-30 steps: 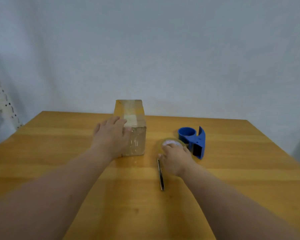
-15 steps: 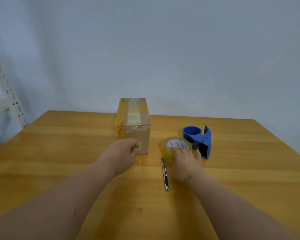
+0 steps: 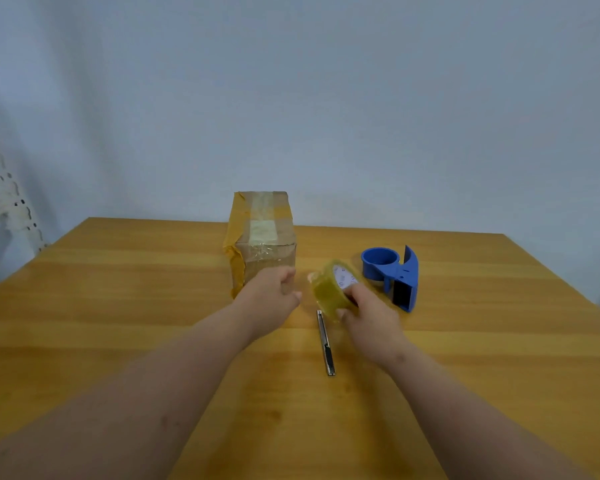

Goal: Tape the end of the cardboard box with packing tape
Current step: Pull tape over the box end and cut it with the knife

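Observation:
A small cardboard box [image 3: 262, 233] stands on the wooden table [image 3: 118, 306], with old yellowish tape across its top and down its left side. My right hand [image 3: 368, 311] grips a roll of yellowish packing tape [image 3: 331, 289] and holds it tilted just above the table, right of the box. My left hand [image 3: 271, 299] hovers in front of the box's near end, fingers loosely curled and holding nothing, a short gap from the roll.
A slim metal utility knife [image 3: 326, 344] lies on the table below the roll. A blue tape dispenser [image 3: 394, 275] stands right of the roll. A white perforated shelf post [image 3: 11, 209] is at the far left. A pale wall is behind.
My right hand has lifted the tape roll off the table and tilted it. My left hand has come off the box and drawn back toward the roll.

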A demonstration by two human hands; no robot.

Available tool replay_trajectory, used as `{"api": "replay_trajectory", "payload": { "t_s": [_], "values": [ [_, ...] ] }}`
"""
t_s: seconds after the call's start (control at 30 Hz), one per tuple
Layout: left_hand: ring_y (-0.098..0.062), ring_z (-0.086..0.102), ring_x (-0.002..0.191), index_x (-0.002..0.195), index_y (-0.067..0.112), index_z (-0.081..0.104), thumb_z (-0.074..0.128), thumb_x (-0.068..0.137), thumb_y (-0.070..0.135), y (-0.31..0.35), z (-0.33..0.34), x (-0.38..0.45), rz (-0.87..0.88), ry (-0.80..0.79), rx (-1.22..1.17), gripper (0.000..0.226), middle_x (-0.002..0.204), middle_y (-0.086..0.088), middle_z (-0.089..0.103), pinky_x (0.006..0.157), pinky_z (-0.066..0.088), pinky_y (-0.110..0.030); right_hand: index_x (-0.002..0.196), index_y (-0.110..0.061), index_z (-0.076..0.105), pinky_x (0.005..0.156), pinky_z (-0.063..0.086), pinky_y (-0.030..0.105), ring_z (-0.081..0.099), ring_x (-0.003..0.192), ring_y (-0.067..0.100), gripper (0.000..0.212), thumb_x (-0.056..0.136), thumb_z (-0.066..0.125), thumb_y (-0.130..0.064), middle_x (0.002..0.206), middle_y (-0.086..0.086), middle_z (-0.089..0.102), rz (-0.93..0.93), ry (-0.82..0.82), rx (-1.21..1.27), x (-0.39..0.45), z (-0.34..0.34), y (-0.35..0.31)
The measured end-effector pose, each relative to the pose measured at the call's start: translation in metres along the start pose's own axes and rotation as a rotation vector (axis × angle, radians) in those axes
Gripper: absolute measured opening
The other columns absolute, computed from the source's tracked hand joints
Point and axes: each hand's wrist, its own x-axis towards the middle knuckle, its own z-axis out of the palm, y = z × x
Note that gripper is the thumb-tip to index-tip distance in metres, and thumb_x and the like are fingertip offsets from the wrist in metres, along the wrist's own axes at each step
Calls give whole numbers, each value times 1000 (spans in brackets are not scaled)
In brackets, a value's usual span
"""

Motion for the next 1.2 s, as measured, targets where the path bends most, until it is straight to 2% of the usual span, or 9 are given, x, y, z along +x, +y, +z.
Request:
{"api": "replay_trajectory", "payload": {
  "t_s": [0.17, 0.33, 0.47, 0.6, 0.7, 0.93, 1.0, 1.13, 1.2],
  "values": [
    [-19, 41, 135, 148, 18, 32, 53, 95, 21, 10, -7, -7, -14, 46, -129, 57, 151, 0, 41, 103, 35, -29, 98, -31, 54, 93, 47, 43, 59, 89, 14, 9, 94, 57, -23, 88, -12, 61, -101, -110, 169, -23, -5, -18],
    [-15, 60, 102, 111, 20, 65, 57, 92, 19, 1, -17, -18, -52, 171, -124, 21, 108, 1, 66, 84, 49, -28, 92, -34, 56, 84, 51, 42, 58, 86, 16, 8, 92, 59, -27, 85, -11, 61, -135, -159, 227, -37, 1, -33],
    [-18, 62, 81, 84, 20, 65, 60, 89, 21, -8, -27, -23, -63, 278, -51, 7, 84, -1, 66, 71, 53, -32, 98, -29, 57, 78, 52, 40, 58, 83, 13, 5, 93, 58, -30, 88, -9, 63, -150, -178, 281, -42, 6, -45],
    [-13, 53, 67, 81, 19, 62, 57, 91, 24, -7, -37, -21, -6, 299, 91, 12, 74, 4, 60, 58, 45, -28, 108, -20, 52, 69, 47, 35, 58, 83, 17, 19, 96, 52, -35, 95, -1, 64, -168, -213, 308, -45, 9, -63],
    [-15, 52, 70, 79, 17, 58, 55, 92, 21, -6, -48, -16, 66, 318, 189, 15, 76, 5, 56, 54, 36, -25, 110, -18, 49, 78, 49, 41, 62, 93, 23, 24, 97, 50, -38, 103, 5, 67, -171, -216, 324, -43, 10, -73],
    [-21, 55, 89, 79, 13, 51, 52, 92, 12, -2, -68, -4, 259, 332, 314, 13, 102, -1, 50, 81, 48, -34, 117, -27, 45, 85, 54, 50, 66, 97, 22, 38, 88, 54, -50, 109, 3, 69, -60, -153, 400, -24, 19, -92],
    [-21, 55, 90, 77, 16, 49, 52, 92, 11, 3, -75, 1, 292, 336, 326, 15, 103, -1, 51, 82, 48, -35, 126, -26, 40, 86, 54, 46, 64, 101, 24, 48, 87, 54, -52, 115, 4, 65, 4, -120, 404, -15, 22, -97],
    [-21, 58, 88, 76, 12, 56, 55, 91, 14, 19, -93, 18, 291, 329, 380, 15, 104, -2, 54, 80, 50, -36, 119, -22, 40, 71, 48, 36, 59, 88, 22, 40, 91, 55, -46, 98, 1, 59, 140, -46, 414, 6, 20, -106],
    [-20, 58, 82, 72, 12, 58, 58, 90, 14, 23, -101, 33, 246, 307, 378, 18, 95, -2, 57, 72, 50, -33, 114, -21, 42, 78, 52, 40, 59, 90, 22, 37, 91, 55, -47, 101, 1, 60, 157, -36, 463, 13, 19, -111]
  ]
}}
